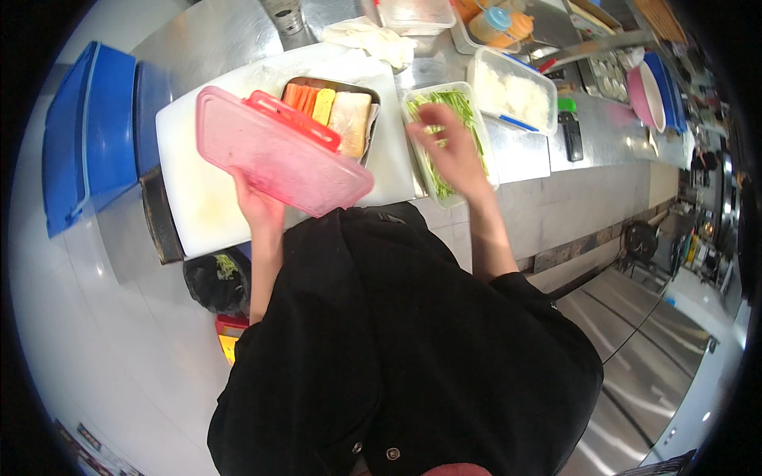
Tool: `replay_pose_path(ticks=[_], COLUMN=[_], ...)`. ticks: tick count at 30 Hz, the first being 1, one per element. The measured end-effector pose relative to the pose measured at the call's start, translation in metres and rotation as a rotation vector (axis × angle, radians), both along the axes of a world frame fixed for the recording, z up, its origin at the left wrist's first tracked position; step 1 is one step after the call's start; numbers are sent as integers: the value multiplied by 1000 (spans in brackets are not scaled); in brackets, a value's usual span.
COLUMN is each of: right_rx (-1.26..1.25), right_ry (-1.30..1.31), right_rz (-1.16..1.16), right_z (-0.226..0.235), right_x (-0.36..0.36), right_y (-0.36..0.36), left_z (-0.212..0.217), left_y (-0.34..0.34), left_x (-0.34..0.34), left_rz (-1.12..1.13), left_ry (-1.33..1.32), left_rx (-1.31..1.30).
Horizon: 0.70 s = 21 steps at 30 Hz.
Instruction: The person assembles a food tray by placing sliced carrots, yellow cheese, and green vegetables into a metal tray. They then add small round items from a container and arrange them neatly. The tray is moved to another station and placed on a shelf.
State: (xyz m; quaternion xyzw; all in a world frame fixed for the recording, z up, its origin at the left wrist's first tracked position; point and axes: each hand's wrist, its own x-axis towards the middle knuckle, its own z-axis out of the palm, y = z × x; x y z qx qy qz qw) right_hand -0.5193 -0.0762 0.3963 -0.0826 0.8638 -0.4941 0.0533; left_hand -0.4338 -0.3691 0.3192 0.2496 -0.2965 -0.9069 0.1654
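Observation:
In my left hand [260, 208] is a translucent pink-red plastic lid [278, 159]; the fingers grip its near edge and partly lie behind it. The lid tilts over a metal tray [375, 103] of orange-red sticks [302, 98], a yellow block [323, 106] and a pale slab [349, 120], hiding the tray's near side. My right hand [454, 152] hovers over a clear plastic container [486, 143] of thin green vegetable strips [444, 101]. Its fingers are bent and apart, slightly blurred, and nothing shows between them.
A white cutting board [190, 166] lies under the tray. Another clear container [516, 57] holds white food. Beyond the board rests a crumpled cloth [369, 40]. A blue bin [87, 135] stands at left, a black bag [210, 285] below the board. A pink bowl [647, 95] sits far right.

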Motion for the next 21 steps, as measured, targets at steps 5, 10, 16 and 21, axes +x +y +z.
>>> replay_pose_path(ticks=[5, 10, 16, 21], right_rx=[728, 966, 1057, 1094], right_ry=[-125, -321, -529, -633], right_rz=[-102, -142, -210, -171], right_z=[-57, -87, -98, -98], right_x=[-66, -79, -98, -111], right_y=[49, 28, 9, 7], left_z=[-8, -7, 4, 15], left_y=[-52, -65, -70, -88], left_x=[26, 48, 56, 56], left_rz=[133, 116, 93, 115], left_ry=[-25, 0, 92, 7], left_rx=[65, 61, 163, 73])
